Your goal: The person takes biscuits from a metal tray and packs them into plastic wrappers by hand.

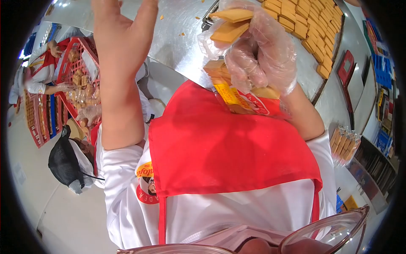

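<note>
My right hand (264,51), in a clear plastic glove, is closed on flat, golden rectangular biscuits (230,31) that stick out from its fingers. Just below it, against my apron, is a clear plastic packet (237,95) with a yellow and red label and more biscuits inside; the glove overlaps it, so whether the fingers grip it too is hidden. My bare left hand (122,25) is raised at the upper left, its thumb spread away. Its fingertips run out of the frame, and nothing shows in it.
Many biscuits lie in rows on a tray (315,31) at the upper right. Crumbs dot the metal table (177,46). A red-handled tool (347,70) and wrapped packs (344,144) are on the right. At left, a co-worker's gloved hand (65,86) is near a red crate (69,55) of packaged goods.
</note>
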Available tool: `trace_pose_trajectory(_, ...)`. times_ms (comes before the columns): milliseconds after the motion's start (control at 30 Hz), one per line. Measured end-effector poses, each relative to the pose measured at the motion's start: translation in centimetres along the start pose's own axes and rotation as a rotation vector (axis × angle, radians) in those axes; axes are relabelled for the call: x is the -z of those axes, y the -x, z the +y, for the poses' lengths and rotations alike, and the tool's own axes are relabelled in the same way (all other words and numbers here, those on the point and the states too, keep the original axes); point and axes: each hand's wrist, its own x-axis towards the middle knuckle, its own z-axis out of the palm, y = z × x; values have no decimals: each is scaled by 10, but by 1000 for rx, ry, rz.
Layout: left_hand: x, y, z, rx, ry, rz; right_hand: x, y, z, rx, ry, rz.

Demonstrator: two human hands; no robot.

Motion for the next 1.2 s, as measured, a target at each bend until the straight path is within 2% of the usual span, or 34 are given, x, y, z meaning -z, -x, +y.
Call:
trace_pose_trajectory(100,14,-1,-1,-145,432,-210,-2,1,-1,-6,-101,-34)
trace_pose_trajectory(167,16,2,2,-258,589,-196,-7,3,-6,-48,-221,-43)
trace_pose_trajectory(233,7,11,6,-333,554,-6,-6,3,-4,-22,-221,-86)
trace_pose_trajectory(267,19,14,6,-433,266,-61,-2,2,1,29,-152,-125)
trace_pose_trajectory(367,14,7,8,-590,298,-82,0,2,2,65,-94,-177)
trace_pose_trajectory(500,10,8,11,-549,265,-26,-11,3,-9,-45,-188,-71)
trace_pose_trajectory(633,12,8,11,-607,129,26,-9,2,-8,-62,-226,-97)
trace_pose_trajectory(767,10,5,7,-696,79,74,-19,3,-12,-121,-139,-9)
trace_pose_trajectory(867,10,4,5,-728,59,84,-11,2,-3,-5,-78,-100)
trace_pose_trajectory(967,8,4,4,-697,100,53,-7,1,-5,-49,-265,-177)
trace_pose_trajectory(1033,7,4,3,-650,151,27,-5,1,-6,-70,-276,-202)
trace_pose_trajectory(1200,-3,3,-4,-589,317,13,-3,-1,-2,109,237,-136)
